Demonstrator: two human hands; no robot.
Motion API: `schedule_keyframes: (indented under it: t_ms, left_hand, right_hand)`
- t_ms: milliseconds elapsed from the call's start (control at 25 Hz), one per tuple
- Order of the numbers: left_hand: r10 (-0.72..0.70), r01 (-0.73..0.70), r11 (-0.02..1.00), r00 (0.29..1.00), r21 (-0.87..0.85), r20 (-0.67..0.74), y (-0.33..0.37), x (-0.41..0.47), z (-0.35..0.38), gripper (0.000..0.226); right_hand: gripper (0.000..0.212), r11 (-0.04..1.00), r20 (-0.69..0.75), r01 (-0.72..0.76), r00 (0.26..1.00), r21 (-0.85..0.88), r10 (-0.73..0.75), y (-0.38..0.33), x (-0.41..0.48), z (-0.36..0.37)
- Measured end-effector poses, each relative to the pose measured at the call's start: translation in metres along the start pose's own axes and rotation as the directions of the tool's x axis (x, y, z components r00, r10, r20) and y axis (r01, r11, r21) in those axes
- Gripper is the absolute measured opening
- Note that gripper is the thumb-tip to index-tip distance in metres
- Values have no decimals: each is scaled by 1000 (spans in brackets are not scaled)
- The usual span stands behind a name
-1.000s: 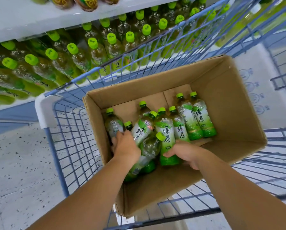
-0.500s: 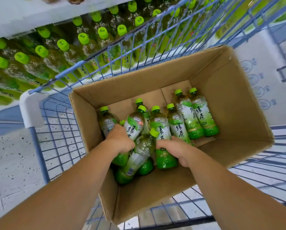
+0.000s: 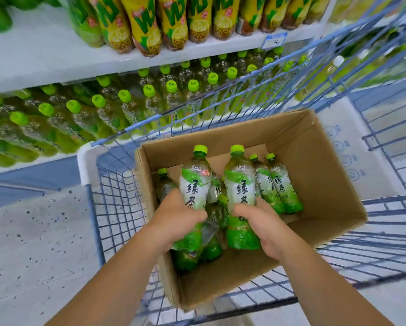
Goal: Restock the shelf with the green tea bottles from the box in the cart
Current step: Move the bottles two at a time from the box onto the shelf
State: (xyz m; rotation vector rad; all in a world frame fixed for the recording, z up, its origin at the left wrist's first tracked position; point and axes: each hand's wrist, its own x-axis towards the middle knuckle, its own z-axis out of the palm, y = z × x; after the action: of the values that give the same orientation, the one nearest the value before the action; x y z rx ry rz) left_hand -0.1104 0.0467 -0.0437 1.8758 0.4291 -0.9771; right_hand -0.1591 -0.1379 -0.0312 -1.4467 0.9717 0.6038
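Hands (image 3: 178, 220) round two bottles (image 3: 193, 184) — box (image 3: 326, 184) roomy rightward

Two green-capped tea bottles (image 3: 195, 184) are held upright above loose bottles (image 3: 281, 191) lying in the box (image 3: 326, 184).

Seen from the head through one wide-angle lens, tilted steeply down and forward, close above the box (image 3: 326, 184) in the cart (image 3: 113, 208); shelf (image 3: 44, 55) from 10 to 1 o'clock, floor (image 3: 32, 231) at 8 o'clock.

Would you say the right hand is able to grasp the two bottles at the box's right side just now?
Probably not yet: the right hand grips a bottle. The two bottles sit uncovered beside it in the open box.
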Motion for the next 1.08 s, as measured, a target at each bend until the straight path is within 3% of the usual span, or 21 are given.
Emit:
schedule_keyframes:
  t_ms: [160, 360, 440, 520, 640, 800, 960, 1080]
  left_hand:
    - [122, -123, 988, 992, -95, -20, 14, -51, -31, 30]
    - [209, -214, 969, 977, -123, -52, 17, -126, -95, 35]
    - [215, -226, 963, 973, -147, -85, 15, -151, -125, 33]
    - [210, -228, 960, 970, -160, -119, 12, -174, -159, 31]
    - [233, -258, 950, 960, -173, -156, 10, -196, -206, 35]
    - [278, -325, 910, 939, -258, -202, 5, -214, -271, 22]
    - [263, -353, 886, 916, -299, -303, -7, -212, -326, 22]
    - [250, -376, 870, 894, -318, -373, -7, -201, -362, 30]
  right_hand:
    - [57, 998, -14, 56, 998, -9, -56, -14, -53, 27]
    - [10, 991, -20, 136, 990, 1, -136, -43, -147, 63]
    - [11, 985, -22, 171, 985, 1, -171, -54, -174, 84]
    - [24, 978, -36, 211, 977, 2, -210, -64, -198, 115]
    - [16, 966, -44, 258, 965, 1, -258, -79, -221, 163]
    - [34, 955, -6, 296, 955, -13, -296, -103, -235, 231]
    - [18, 932, 57, 360, 932, -40, -358, -130, -233, 285]
    - [25, 922, 111, 381, 921, -63, -373, -156, -217, 319]
